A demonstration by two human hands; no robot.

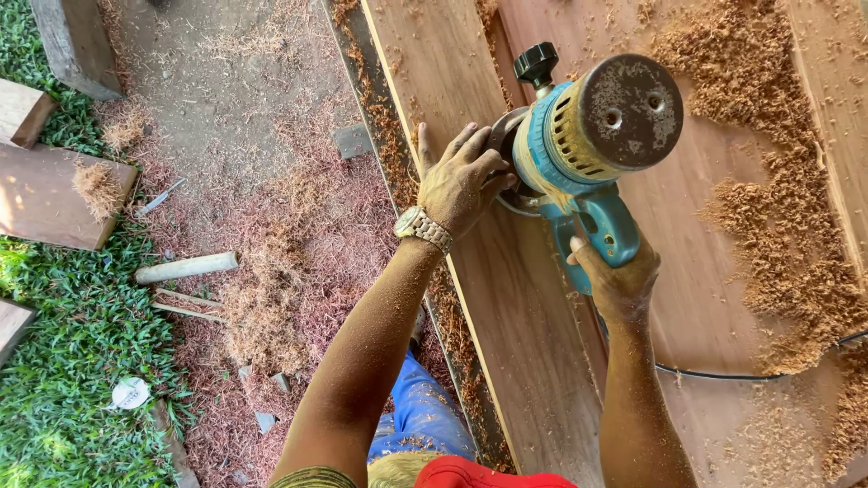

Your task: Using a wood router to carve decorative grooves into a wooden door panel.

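1. Router (588,145), a blue power tool with a round, worn metal top and a black knob, stands on the wooden board (506,298) near that board's left edge.
2. We see our left hand (461,181) pressed against the left side of the router's base, fingers spread and curled around it; a metal watch (421,228) sits on that wrist.
3. We have our right hand (619,276) closed around the router's blue handle, on the side nearest our body.
4. Our two hands are apart, one on each side of the tool, both gripping it.
5. We see the board running lengthwise away from us, with more boards (814,108) beside it on the right.
6. Wood shavings (778,244) lie in heaps on the boards to the right of the router, and more cover the ground (271,271) on the left.
7. A black cord (723,373) trails across the boards behind our right forearm.
8. On the ground to the left we see a pale pipe piece (185,267), wood blocks (45,194) and grass (72,361).
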